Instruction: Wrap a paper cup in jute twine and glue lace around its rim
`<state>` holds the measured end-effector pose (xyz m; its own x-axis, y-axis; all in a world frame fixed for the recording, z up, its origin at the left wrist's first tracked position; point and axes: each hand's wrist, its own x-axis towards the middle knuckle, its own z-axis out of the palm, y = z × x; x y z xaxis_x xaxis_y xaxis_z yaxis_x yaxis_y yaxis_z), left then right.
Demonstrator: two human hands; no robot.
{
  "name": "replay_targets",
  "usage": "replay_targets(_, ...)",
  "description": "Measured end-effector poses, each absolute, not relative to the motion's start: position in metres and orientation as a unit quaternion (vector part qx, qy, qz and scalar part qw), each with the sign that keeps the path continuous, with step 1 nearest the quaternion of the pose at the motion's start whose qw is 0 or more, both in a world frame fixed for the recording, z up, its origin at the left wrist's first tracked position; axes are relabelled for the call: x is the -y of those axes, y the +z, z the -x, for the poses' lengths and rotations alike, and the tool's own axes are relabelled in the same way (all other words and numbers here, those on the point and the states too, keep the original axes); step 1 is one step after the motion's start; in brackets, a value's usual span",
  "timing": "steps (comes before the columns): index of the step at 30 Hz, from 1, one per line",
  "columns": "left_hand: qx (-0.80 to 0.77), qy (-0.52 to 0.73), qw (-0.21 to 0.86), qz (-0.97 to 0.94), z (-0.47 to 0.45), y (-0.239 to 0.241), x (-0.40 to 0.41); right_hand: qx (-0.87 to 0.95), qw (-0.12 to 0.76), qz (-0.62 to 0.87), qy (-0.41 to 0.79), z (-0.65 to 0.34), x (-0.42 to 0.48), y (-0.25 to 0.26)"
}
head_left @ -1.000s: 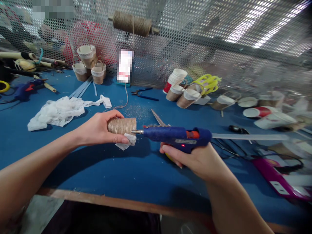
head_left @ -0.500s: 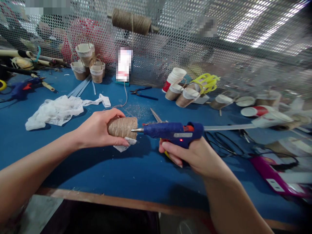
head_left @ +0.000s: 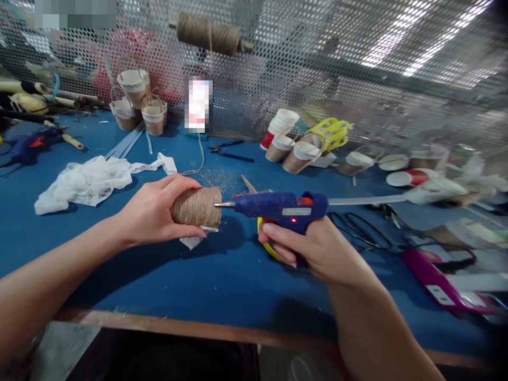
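My left hand is wrapped round a twine-covered cup lying on its side above the table. A bit of white lace hangs under the cup. In my right hand is a blue glue gun with its red light on. The gun's metal tip touches or nearly touches the cup near its right end; I cannot tell which. A clear glue stick sticks out of the gun's back. Behind the gun lies a pair of scissors with yellow handles, partly hidden by it.
Crumpled white lace lies at left. Finished twine cups are stacked behind it. Pliers, a phone and paper cups stand or lie along the mesh wall. At right are black cables and a purple power strip.
The cup has turned slightly in my left hand, and the lace beneath it has shifted. The glue gun tip stays at the cup's right end. The whole view has moved a little.
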<state>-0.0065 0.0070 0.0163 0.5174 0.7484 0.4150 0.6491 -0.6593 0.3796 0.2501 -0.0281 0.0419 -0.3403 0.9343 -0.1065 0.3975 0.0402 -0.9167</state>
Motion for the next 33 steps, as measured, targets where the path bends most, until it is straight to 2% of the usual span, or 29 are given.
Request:
replay_targets(5,-0.408,0.276,0.080,-0.867,0.0055,0.0163,-0.0073,0.686,0.286,0.514,0.428,-0.2490,0.0292,0.0436)
replay_targets(11,-0.429,0.290,0.160,-0.841,0.0052,0.0171,-0.0092,0.684,0.257,0.537,0.422,-0.2474,0.0322,0.0410)
replay_targets(14,-0.431,0.292,0.165,-0.838,0.0049,0.0180,-0.0094,0.686,0.252,0.531,0.428,-0.2476,0.0324,0.0411)
replay_targets(25,-0.408,0.280,0.049,-0.868,0.0055,0.0144,-0.0072,0.612,0.274,0.508,0.541,-0.2509,0.0282,0.0400)
replay_targets(33,-0.425,0.287,-0.006,-0.858,0.0060,0.0143,-0.0082,0.624,0.235,0.519,0.534,-0.2527,0.0279,0.0386)
